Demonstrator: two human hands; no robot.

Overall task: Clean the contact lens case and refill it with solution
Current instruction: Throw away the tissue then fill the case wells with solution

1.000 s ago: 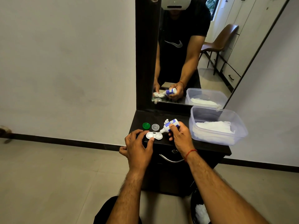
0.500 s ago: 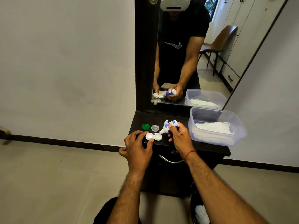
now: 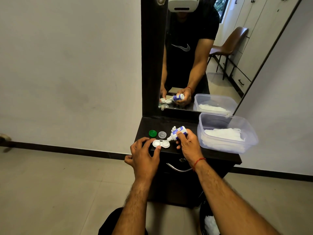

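A white two-well contact lens case [image 3: 160, 143] lies open on the dark dresser top [image 3: 218, 153]. My left hand [image 3: 144, 156] pinches the case's left well between forefinger and thumb. My right hand [image 3: 188, 144] grips a small white solution bottle with a blue label [image 3: 176, 133], tilted with its nozzle over the case's right well. Behind the case lie a green cap [image 3: 152, 133] and a clear cap [image 3: 162, 134]. The bottle's small white cap [image 3: 174, 128] stands just behind the bottle.
A clear plastic tub [image 3: 250, 133] with white tissues sits on the right of the dresser top. A tall mirror [image 3: 194, 56] stands at the back. A drawer handle [image 3: 177, 168] is below the front edge. A dark bin with white waste [image 3: 209, 223] stands on the floor.
The bottle's nozzle has come down slightly closer to the right well of the case. My left hand has kept its hold on the case.
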